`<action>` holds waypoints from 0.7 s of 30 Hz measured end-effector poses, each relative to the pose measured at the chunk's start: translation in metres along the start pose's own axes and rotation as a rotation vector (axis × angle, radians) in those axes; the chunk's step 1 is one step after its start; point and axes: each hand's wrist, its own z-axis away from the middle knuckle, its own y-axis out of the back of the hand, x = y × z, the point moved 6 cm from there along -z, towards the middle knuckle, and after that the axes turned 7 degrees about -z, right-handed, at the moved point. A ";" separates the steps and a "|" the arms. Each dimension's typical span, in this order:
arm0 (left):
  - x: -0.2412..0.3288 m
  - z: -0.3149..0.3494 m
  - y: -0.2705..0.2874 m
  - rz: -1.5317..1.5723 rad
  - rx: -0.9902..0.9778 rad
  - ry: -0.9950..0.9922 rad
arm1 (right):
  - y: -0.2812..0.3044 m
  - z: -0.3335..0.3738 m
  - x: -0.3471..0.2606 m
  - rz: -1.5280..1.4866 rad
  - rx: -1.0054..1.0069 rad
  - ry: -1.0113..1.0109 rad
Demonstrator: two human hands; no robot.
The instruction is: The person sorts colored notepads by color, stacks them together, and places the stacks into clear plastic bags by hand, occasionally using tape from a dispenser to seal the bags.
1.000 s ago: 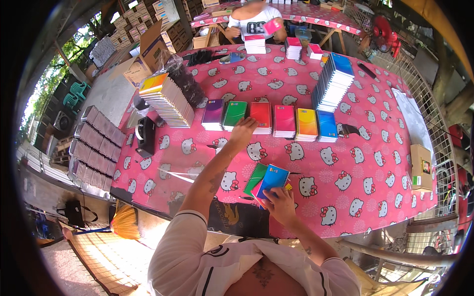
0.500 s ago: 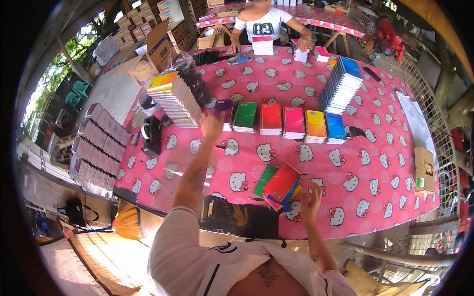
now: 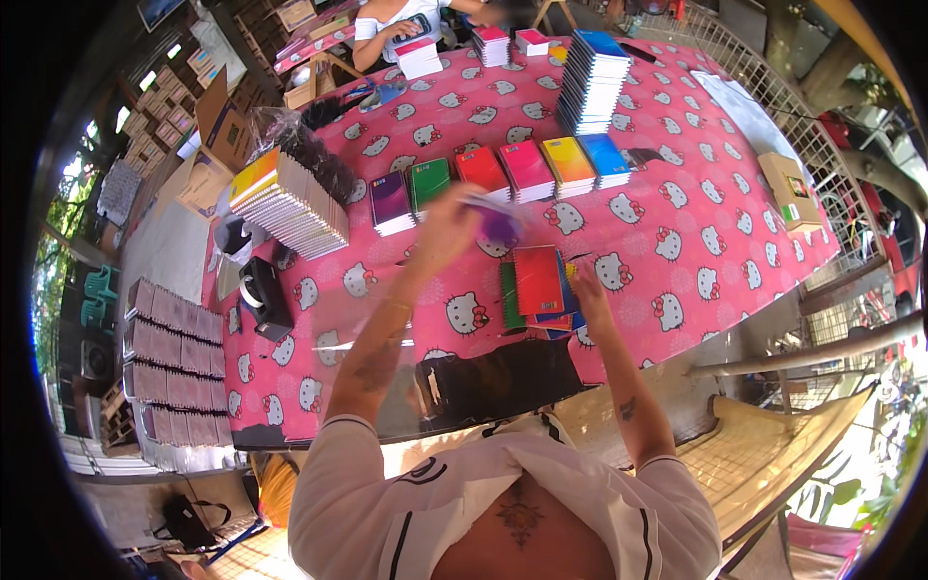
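My left hand [image 3: 452,220] is closed on a purple spiral notebook [image 3: 500,224], held over the table and blurred by motion. Below and to its right lies a small loose pile of notebooks, with a red notebook [image 3: 537,280] on top and green and blue ones showing beneath. At the pile's right edge, my right hand [image 3: 588,293] has its fingers curled against the notebooks; the fingertips are partly hidden. Beyond my hands runs a row of stacks by colour: purple [image 3: 391,201], green [image 3: 430,182], red [image 3: 481,170], pink [image 3: 527,168], yellow [image 3: 567,162] and blue [image 3: 605,157].
Tall notebook stacks stand at left [image 3: 290,205] and far right [image 3: 592,82]. A black tape dispenser [image 3: 266,298] sits near the left edge, bundled notebooks [image 3: 174,353] beside the table. A cardboard box [image 3: 788,191] is at right. Another person [image 3: 401,34] works across the pink-covered table.
My left hand has come back from the purple stack with a purple notebook. My right hand has closed in on the small pile, whose red top notebook is now straighter. The view has shifted.
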 end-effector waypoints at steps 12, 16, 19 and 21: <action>-0.080 0.152 -0.115 -0.127 -0.040 0.625 | -0.084 0.015 -0.024 0.042 -0.178 -0.307; -0.063 0.185 -0.087 0.536 -0.113 0.725 | -0.100 0.042 -0.039 -0.082 -0.328 -0.430; 0.040 0.193 -0.044 -0.217 -0.104 -0.088 | -0.084 0.064 -0.055 -0.162 -0.355 -0.605; 0.080 0.215 -0.046 -0.814 -0.173 -0.486 | -0.089 0.090 -0.058 -0.177 -0.447 -0.724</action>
